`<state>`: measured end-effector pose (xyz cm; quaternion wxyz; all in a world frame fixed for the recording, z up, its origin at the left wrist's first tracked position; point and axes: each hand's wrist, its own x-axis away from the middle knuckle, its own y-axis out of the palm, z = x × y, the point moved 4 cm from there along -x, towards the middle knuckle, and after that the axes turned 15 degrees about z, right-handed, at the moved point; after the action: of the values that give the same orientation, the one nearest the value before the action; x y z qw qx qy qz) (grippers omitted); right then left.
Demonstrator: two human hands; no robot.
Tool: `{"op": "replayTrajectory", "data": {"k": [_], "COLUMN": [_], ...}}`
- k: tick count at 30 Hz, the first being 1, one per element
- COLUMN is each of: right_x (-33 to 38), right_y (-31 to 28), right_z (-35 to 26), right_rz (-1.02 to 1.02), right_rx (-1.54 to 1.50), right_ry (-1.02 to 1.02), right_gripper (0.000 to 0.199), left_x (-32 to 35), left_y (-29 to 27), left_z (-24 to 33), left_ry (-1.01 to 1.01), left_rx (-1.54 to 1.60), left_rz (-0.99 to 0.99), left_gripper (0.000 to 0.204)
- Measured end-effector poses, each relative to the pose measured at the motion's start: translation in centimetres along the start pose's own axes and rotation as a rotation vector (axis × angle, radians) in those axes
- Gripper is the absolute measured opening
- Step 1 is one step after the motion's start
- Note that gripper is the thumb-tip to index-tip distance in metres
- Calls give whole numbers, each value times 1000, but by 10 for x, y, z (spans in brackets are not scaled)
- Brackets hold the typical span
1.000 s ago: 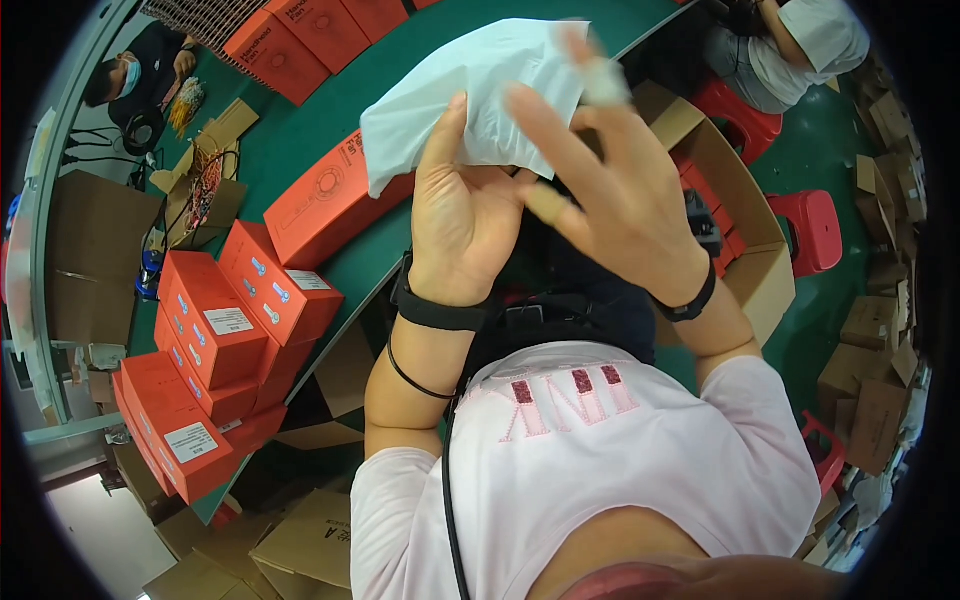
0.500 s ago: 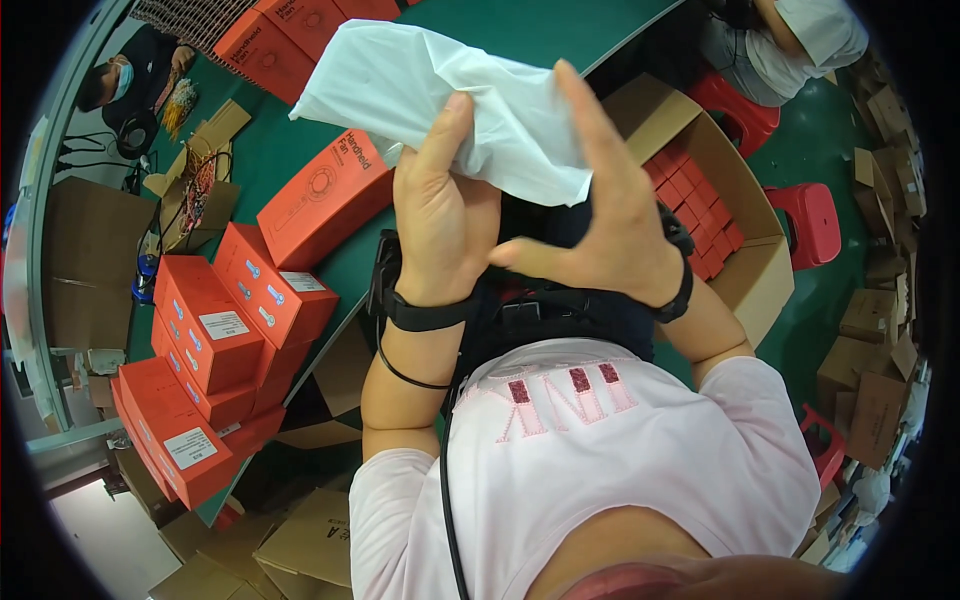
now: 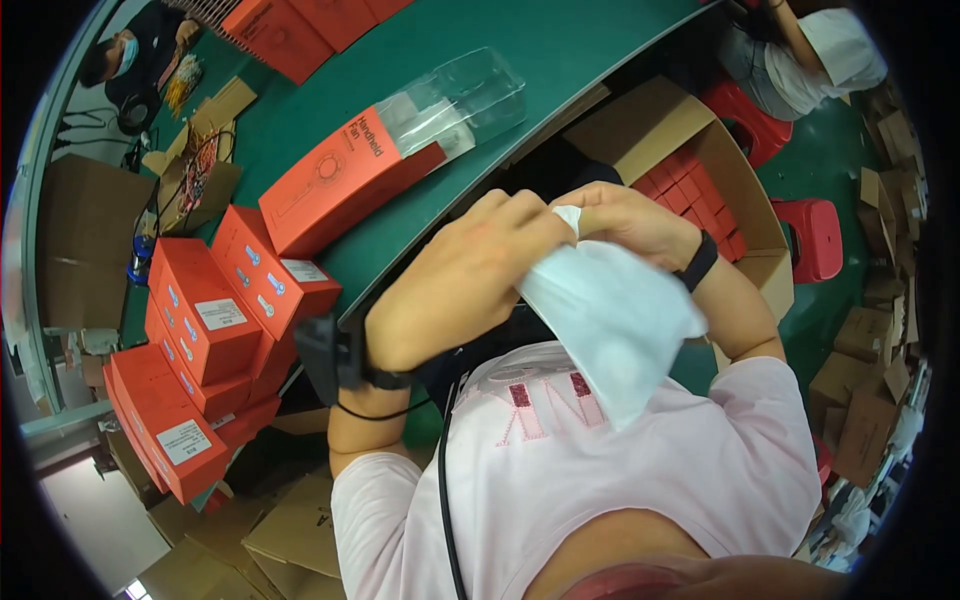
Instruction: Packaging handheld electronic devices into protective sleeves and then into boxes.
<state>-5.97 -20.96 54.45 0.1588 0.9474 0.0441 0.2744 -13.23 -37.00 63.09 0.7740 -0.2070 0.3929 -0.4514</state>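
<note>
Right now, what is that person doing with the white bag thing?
A person in a pink shirt holds a white pouch in front of their chest with both hands. The left hand and the right hand pinch its top edge together. On the green table beyond lie an orange box and a clear plastic tray. More orange boxes are stacked at the left.

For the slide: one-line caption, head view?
Both hands, left and right, grip a white pouch above the green table.
</note>
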Motion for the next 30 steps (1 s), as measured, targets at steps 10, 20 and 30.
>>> {"op": "replayTrajectory", "data": {"k": [10, 20, 30], "right_x": [-14, -106, -154], "right_y": [38, 69, 32], "right_z": [-106, -190, -121], "right_rz": [7, -140, 221], "right_rx": [921, 1951, 1374], "right_ry": [-600, -371, -1405], "right_gripper": [74, 45, 49], "left_x": [10, 40, 41], "left_y": [-31, -48, -49], "left_z": [-35, -119, -121], "left_ry": [-247, -563, -520], "left_rx": [-405, -882, -880], "left_rz": [411, 437, 437], "left_gripper": [75, 106, 99]}}
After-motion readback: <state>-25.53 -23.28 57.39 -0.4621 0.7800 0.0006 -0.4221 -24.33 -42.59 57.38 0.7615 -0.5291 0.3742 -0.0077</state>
